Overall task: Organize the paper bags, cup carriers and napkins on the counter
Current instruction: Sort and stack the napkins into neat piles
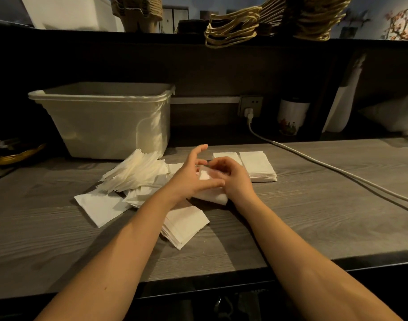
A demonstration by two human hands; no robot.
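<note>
White napkins lie scattered on the grey wooden counter (314,218). A fanned, messy heap (138,172) sits left of centre, with a loose napkin (101,208) and a small stack (186,224) nearer me. Two neat stacks (256,166) lie side by side at the right. My left hand (193,174) and my right hand (233,179) meet over the middle and together hold a small bundle of napkins (212,195). The right hand's fingers curl over it, and the left thumb presses on it with the index finger raised. Paper bags with twisted handles (233,28) sit on the upper shelf.
A translucent plastic bin (105,121) stands at the back left against the dark wall. A white cable (325,167) runs from a wall socket (250,108) across the right side of the counter. A white cup (291,117) stands at the back right. A golden dish (15,156) sits at far left.
</note>
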